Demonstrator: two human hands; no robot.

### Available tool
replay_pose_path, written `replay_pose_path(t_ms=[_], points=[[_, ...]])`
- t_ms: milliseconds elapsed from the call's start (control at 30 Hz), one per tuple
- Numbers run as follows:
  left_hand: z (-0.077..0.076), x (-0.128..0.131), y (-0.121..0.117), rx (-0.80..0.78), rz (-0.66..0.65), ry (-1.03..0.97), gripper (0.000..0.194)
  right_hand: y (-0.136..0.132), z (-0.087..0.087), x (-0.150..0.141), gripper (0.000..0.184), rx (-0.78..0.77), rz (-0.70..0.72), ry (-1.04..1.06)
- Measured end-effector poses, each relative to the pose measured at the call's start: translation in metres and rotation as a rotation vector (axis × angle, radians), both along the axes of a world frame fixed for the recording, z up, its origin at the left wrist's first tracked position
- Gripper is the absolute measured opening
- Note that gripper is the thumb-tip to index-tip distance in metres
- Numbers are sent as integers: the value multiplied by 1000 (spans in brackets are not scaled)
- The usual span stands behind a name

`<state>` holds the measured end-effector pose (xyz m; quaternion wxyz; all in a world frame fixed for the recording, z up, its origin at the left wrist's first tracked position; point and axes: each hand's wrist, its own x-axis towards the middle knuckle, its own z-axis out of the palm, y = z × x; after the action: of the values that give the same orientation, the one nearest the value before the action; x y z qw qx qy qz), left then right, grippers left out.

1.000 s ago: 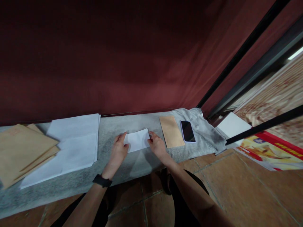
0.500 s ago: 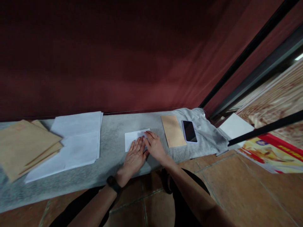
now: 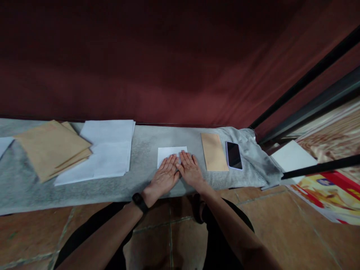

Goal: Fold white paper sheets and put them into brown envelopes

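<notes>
Pressing on a small white paper (image 3: 168,151) between the near and far edges of the cloth-covered bench (image 3: 146,150), the left hand (image 3: 165,177) and right hand (image 3: 191,171) are lying palm-down, fingers extended, clamping nothing. They are apparently smoothing it flat; the next move is probably calling for lifting both palms without dragging the paper askew.

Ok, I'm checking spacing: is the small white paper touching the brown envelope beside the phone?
Apart: the head view shows grey cloth between the white paper and brown envelope.
</notes>
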<state>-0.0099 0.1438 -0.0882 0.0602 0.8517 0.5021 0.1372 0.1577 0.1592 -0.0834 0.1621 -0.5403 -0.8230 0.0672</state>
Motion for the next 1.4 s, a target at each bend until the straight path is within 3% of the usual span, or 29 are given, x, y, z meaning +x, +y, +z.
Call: replay_pose_path(t_ms=[333,633,833,1000,1167,1400], points=[[5,-11,-5,-31,27,-54,76,-2,-6,20,61,42,-72,-61],[8,-13,-5,-45,31,-28,75,-1,-5,26,61,26,-115,-54],[6,-14,-3,-51,41,-42,67,12,6,18,56,4,-66,12],[14,-12,6,-83,83,2,59,16,8,4,52,-50,9,-34],[22,-1,15,-19,121,38,59,19,9,-4,53,-85,-27,-72],[12,9,35,-41,139,84,59,28,14,-10,50,-104,-81,-47]])
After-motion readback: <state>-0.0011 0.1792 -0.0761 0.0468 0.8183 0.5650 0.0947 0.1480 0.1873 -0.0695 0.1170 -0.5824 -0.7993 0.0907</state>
